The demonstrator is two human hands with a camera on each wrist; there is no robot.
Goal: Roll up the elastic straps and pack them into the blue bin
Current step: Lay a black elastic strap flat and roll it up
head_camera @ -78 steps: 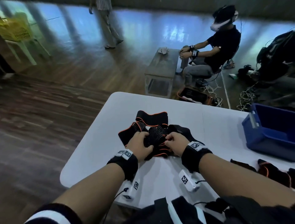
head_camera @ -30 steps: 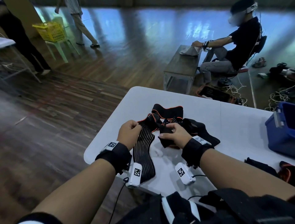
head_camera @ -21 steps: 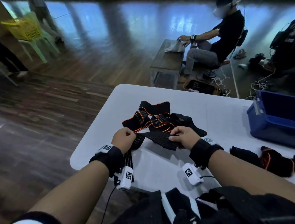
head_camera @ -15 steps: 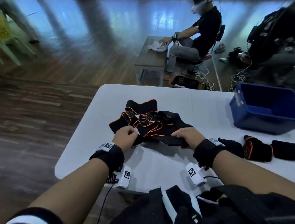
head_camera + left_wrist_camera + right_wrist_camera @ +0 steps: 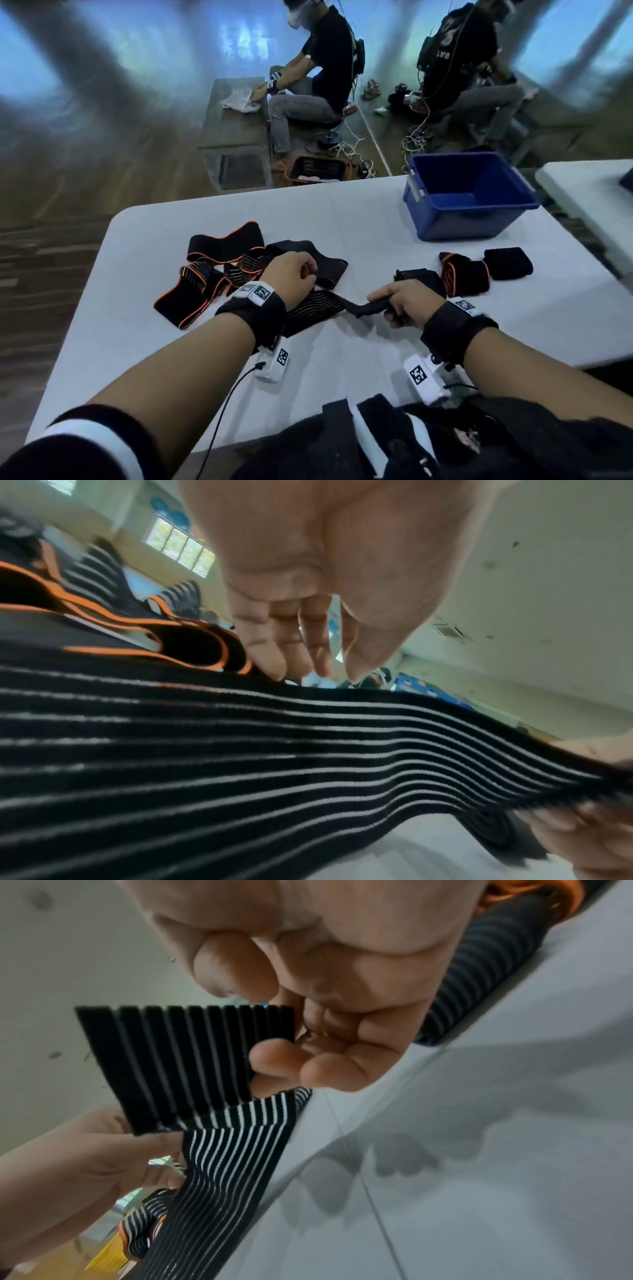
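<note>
A black elastic strap with pale stripes (image 5: 318, 308) lies stretched across the white table (image 5: 342, 359) between my hands. My right hand (image 5: 404, 301) pinches its free end (image 5: 185, 1064) between thumb and fingers (image 5: 274, 1066), just above the table. My left hand (image 5: 291, 274) hovers over the strap's other part (image 5: 308, 750) with fingers (image 5: 274, 653) hanging loosely, gripping nothing. A tangled pile of black straps with orange edges (image 5: 219, 270) lies to the left. Three rolled straps (image 5: 464, 277) sit right of my right hand. The blue bin (image 5: 469, 195) stands at the far right.
A second white table (image 5: 589, 192) adjoins on the right. Two seated people (image 5: 318, 85) and a low bench (image 5: 236, 123) are beyond the far edge, with cables on the floor. The table's left edge drops to a wooden floor (image 5: 51, 240).
My right hand has drawn one strap end out of the pile to the right. My left hand's fingers have loosened from their earlier fist. The view has swung right, showing the bin.
</note>
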